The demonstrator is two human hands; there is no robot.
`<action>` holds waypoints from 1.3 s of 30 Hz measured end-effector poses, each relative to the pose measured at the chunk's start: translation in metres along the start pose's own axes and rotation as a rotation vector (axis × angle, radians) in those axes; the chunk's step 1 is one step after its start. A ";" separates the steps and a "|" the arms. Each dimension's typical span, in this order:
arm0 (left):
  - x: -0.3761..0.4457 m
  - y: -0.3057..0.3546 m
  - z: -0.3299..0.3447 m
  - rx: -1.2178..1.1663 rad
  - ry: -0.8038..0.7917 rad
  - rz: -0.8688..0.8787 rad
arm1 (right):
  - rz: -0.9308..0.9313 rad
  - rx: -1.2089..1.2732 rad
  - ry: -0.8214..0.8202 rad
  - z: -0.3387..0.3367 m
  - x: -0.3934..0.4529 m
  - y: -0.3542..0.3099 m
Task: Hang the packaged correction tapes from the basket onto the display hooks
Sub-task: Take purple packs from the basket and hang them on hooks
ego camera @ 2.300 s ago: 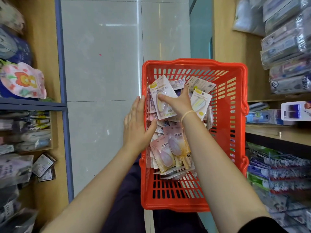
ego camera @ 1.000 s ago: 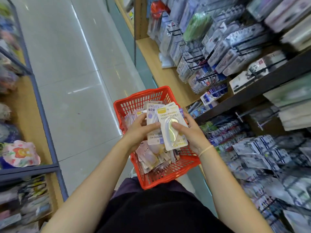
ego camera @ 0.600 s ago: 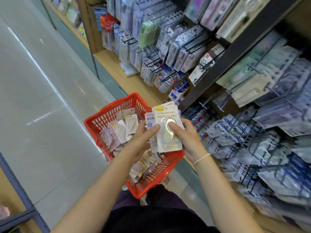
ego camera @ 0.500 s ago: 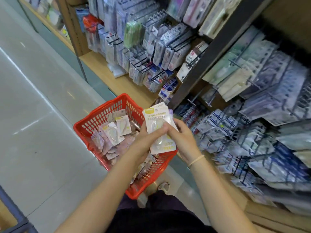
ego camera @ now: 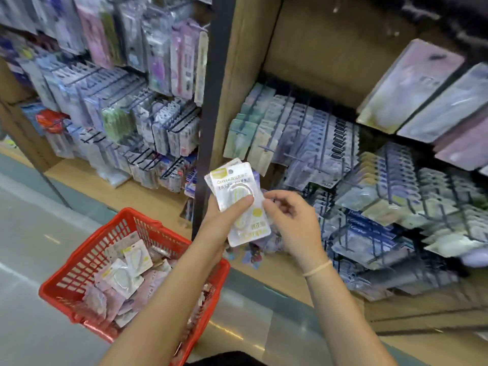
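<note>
- Head view: my left hand grips a small stack of packaged correction tapes, thumb pressed across the clear blister of the front card, fingers curled behind. The stack is upright in front of the display, above the far right corner of the basket.
- My right hand is just beside the stack's right edge, fingers loosely curled. I cannot tell whether the fingertips touch the card or pinch a back one; nothing shows plainly held in it.
- The red basket sits low on my left, and loose packs are piled against its near and left walls, so most of the stock is not yet hung.
- The display hooks stand right of the dark upright post, nearly all loaded with hanging cards; blur keeps me from picking out a free one.
- Step in hand, as I judge it: stack taken from the basket, one card being separated for hanging.
- Next move calls for peeling off the front card with my right hand, finding the punched hole near its top edge, choosing the hook with matching packs, and sliding the hole squarely over its tip while my left steadies the rest.
</note>
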State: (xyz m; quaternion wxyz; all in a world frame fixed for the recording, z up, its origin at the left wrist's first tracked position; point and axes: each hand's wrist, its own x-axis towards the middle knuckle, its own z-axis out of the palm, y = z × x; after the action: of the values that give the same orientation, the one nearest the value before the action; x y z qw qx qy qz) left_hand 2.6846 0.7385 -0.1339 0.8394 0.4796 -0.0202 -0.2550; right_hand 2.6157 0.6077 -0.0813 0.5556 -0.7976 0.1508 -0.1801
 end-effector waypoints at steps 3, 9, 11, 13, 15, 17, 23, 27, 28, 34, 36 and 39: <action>0.002 0.001 0.044 0.049 -0.085 0.058 | -0.050 0.002 0.018 -0.034 -0.005 -0.010; -0.005 -0.012 0.133 0.149 -0.147 0.113 | 0.008 0.189 0.135 -0.114 -0.007 -0.006; -0.005 -0.020 0.164 0.172 -0.153 0.121 | -0.002 0.241 0.202 -0.141 -0.009 -0.001; -0.006 -0.029 0.191 0.188 -0.159 0.124 | -0.010 0.282 0.258 -0.169 -0.010 0.005; -0.008 -0.041 0.218 0.204 -0.172 0.114 | -0.014 0.332 0.280 -0.196 -0.010 0.012; -0.011 -0.054 0.245 0.210 -0.170 0.090 | -0.012 0.414 0.286 -0.224 -0.008 0.019; -0.014 -0.092 0.301 0.235 -0.171 0.091 | 0.038 0.500 0.261 -0.297 -0.008 0.044; -0.024 -0.111 0.325 0.248 -0.152 0.090 | 0.018 0.449 0.244 -0.333 -0.009 0.059; -0.025 -0.114 0.330 0.254 -0.136 0.101 | -0.003 0.445 0.250 -0.340 -0.009 0.060; -0.026 -0.098 0.341 0.275 -0.042 0.228 | -0.197 0.410 0.367 -0.377 -0.002 0.038; -0.025 -0.091 0.344 0.272 -0.053 0.259 | -0.258 0.366 0.406 -0.384 0.003 0.024; -0.026 -0.089 0.346 0.273 -0.070 0.282 | -0.312 0.308 0.476 -0.388 0.012 0.013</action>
State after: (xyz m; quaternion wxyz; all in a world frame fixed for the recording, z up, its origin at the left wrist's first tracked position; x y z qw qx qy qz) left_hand 2.5295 0.4386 -0.0146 0.7928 0.5721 -0.1506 -0.1465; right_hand 2.4496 0.2754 0.0315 0.5848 -0.6529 0.1236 -0.4654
